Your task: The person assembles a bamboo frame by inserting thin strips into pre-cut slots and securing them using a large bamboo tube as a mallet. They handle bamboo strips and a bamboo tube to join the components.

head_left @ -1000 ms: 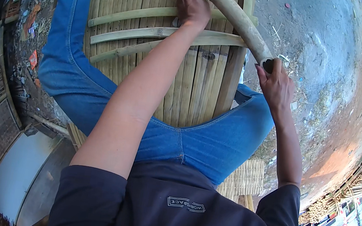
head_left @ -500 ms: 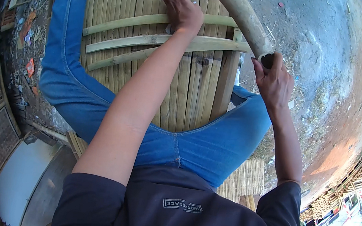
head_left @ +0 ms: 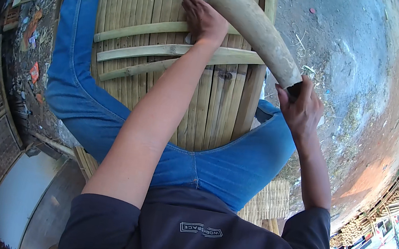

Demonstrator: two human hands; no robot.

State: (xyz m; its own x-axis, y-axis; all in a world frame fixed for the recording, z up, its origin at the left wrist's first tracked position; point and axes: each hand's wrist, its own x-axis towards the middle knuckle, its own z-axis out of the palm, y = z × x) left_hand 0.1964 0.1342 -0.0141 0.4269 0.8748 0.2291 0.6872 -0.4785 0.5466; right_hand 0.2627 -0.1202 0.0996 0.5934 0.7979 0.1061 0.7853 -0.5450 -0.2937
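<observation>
A thick, pale bamboo pole [head_left: 259, 26] slants from the top middle down to the right, across the bench's right edge. My right hand [head_left: 302, 108] grips its near end, with the thumb and fingers at the dark hollow opening. My left hand [head_left: 205, 19] is over the slatted bamboo bench [head_left: 202, 107], just left of the pole's far end. Its fingers are curled, and what they may hold is hidden. Beneath my left wrist and forearm run a far split bamboo strip [head_left: 141, 30], a middle strip [head_left: 141, 51] and a near strip [head_left: 133, 70].
I sit astride the bench, a jeans leg [head_left: 70, 45] on either side. Scraps and litter [head_left: 33, 73] lie on the ground at left. Grey and brown bare ground [head_left: 358, 80] stretches to the right. Stacked bamboo poles [head_left: 361, 223] stand at the far right edge.
The bamboo pole has come closer to me, and its far end now shows beside my left hand. My right hand has moved slightly nearer with it. The left hand stays over the bench.
</observation>
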